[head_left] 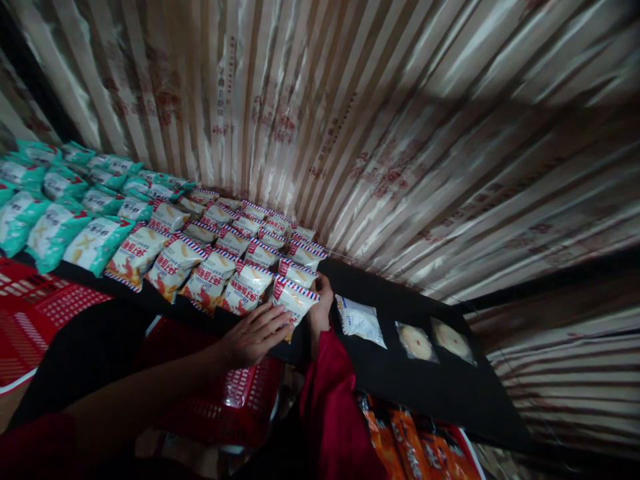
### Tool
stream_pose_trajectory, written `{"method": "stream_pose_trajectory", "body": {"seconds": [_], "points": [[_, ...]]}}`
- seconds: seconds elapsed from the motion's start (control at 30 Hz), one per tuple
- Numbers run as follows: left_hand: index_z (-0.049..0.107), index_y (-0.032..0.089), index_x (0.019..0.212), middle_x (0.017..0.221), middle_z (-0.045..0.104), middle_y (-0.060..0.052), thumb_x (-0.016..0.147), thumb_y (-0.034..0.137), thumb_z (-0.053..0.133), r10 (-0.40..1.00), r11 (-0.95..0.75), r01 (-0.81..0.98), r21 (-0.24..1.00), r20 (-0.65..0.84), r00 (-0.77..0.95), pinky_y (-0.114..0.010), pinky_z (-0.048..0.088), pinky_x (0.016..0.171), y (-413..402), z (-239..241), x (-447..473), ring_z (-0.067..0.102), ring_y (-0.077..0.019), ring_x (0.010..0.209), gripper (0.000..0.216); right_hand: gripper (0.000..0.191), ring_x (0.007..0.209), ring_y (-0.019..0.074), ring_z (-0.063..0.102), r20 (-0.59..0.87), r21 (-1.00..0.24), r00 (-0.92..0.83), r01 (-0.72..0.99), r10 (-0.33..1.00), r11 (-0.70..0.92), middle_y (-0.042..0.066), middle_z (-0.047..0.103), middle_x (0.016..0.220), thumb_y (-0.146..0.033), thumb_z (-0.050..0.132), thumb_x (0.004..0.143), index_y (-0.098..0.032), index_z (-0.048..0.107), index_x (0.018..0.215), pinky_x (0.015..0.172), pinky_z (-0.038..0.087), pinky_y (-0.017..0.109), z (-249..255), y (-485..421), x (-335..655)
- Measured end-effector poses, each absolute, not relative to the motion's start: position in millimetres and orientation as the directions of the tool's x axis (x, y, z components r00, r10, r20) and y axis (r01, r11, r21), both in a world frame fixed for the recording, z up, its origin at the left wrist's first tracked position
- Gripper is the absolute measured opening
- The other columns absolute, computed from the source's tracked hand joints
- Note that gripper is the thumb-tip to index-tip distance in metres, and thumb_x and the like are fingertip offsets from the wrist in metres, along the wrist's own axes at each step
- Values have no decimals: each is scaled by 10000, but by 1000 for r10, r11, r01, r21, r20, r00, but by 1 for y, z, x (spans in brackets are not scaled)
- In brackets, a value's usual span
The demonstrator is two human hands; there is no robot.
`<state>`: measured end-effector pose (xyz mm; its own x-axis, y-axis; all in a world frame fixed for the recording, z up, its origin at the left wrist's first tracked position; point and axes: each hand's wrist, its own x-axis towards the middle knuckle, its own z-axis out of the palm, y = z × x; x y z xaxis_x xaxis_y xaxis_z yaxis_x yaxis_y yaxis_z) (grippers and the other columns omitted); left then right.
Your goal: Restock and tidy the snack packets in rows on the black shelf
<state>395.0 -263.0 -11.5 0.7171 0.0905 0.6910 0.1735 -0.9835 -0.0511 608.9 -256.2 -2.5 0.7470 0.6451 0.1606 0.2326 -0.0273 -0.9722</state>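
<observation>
My left hand (255, 335) lies flat with fingers stretched out on the nearest white and orange snack packet (293, 300) at the right end of the front row. My right hand (321, 303), in a red sleeve, is curled round that packet's right edge. The packet rests on a black shelf (430, 387). More white and orange packets (210, 263) lie in overlapping rows to its left, and teal packets (60, 200) fill the far left.
To the right on the shelf lie a white packet (361, 321) and two clear round-cake packets (416, 342). Red plastic baskets (45, 307) sit below the shelf. Orange packets (410, 447) lie at lower right. A striped satin curtain (380, 120) hangs behind.
</observation>
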Motion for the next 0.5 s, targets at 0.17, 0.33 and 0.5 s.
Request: {"method": "stream_pose_trajectory", "body": {"seconds": [0.17,0.33,0.5], "points": [[474,126,1335,1412,476,-105,859,106,457,89,-983,175,-56,684,724,-447,325,1127,-263,-10,394,314,-259,1377,477,339,746,177,603,136,-986,763,168,632,10,37,661,838,-398,536,668,-164,581,909,706,477,302,-7,-254,608],[476,122,1332,1405,484,-101,851,98,448,91,-985,169,-44,695,713,-449,319,1130,-263,-7,394,310,-256,1378,483,330,738,178,606,140,-986,786,164,602,15,45,660,848,-408,531,685,-165,570,904,698,477,308,-7,-255,608],[483,127,1323,1416,472,-103,841,126,469,81,-988,150,-45,674,734,-456,306,1137,-263,-9,393,298,-261,1383,482,294,736,182,605,208,-970,775,243,597,23,46,670,824,-375,528,693,-166,590,889,715,475,315,5,-262,615]]}}
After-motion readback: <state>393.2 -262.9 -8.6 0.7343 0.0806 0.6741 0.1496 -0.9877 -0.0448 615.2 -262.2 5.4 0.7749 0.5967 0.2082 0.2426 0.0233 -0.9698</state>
